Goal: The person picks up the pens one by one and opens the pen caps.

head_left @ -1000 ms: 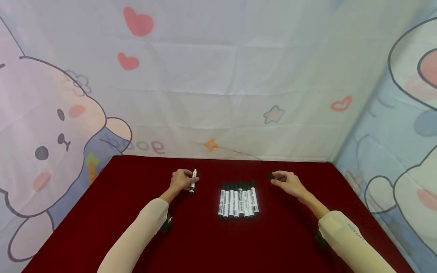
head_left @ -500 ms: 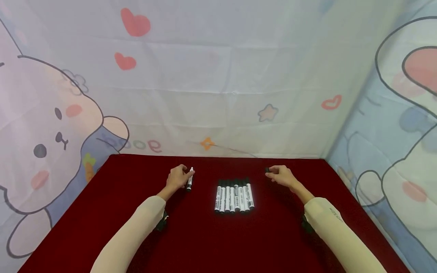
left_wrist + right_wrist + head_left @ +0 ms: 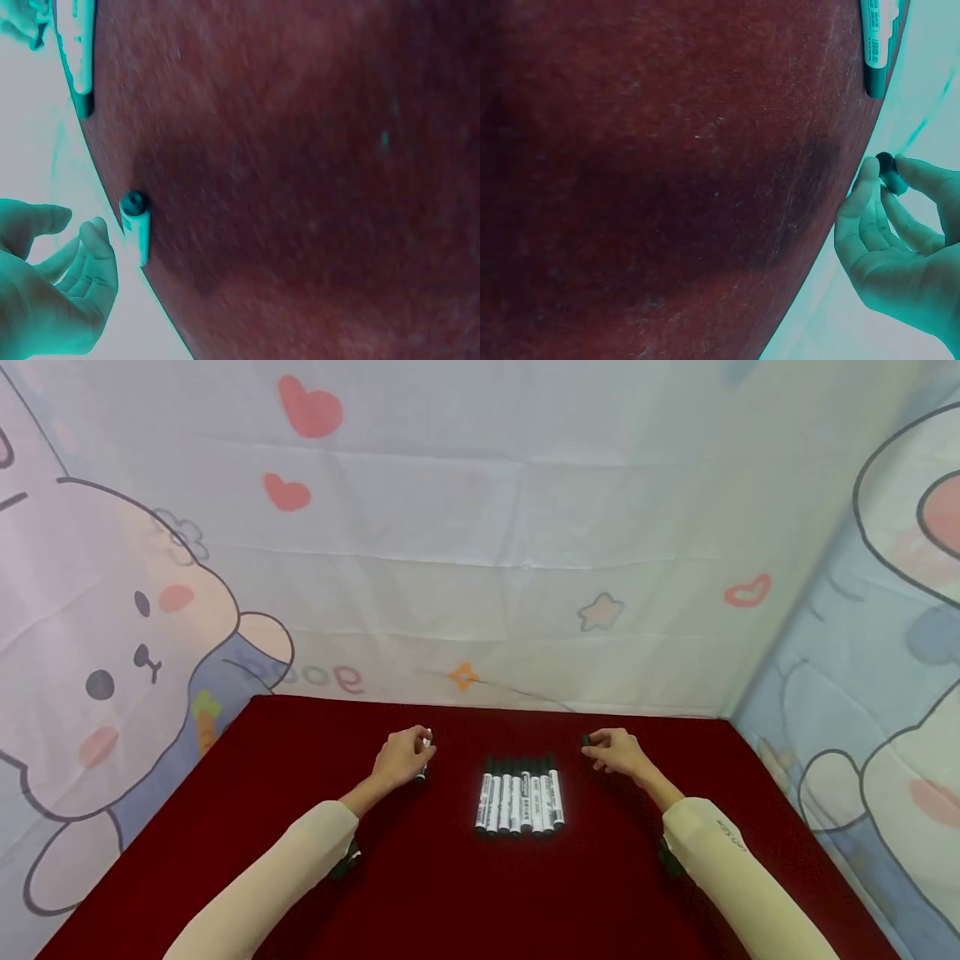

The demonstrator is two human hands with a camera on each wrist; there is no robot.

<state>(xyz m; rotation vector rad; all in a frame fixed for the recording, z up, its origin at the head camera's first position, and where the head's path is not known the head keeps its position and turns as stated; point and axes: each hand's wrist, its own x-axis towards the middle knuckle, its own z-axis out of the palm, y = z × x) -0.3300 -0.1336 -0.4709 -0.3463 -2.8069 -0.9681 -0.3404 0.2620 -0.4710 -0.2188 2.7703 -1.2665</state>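
My left hand point(image 3: 399, 758) is over an uncapped white marker point(image 3: 136, 234) that lies on the red cloth. In the left wrist view its thumb and fingertips stand apart, with nothing between them and the marker just beyond. From the head, the fingers hide the middle of this marker. Between thumb and fingertip, my right hand point(image 3: 621, 752) pinches a small black marker cap point(image 3: 892, 174), held above the cloth. A row of several capped white markers point(image 3: 519, 803) lies side by side between the hands, black caps pointing away.
The red cloth point(image 3: 480, 893) covers the table and runs back to a pale printed curtain point(image 3: 450, 527). Another curtain wall point(image 3: 847, 693) stands along the right side. A dark strap device point(image 3: 347, 860) sits under the left wrist.
My left hand has shifted to cover more of the uncapped marker, where it earlier had it at its fingertips. The right hand has moved slightly left with the cap. The row stays put.
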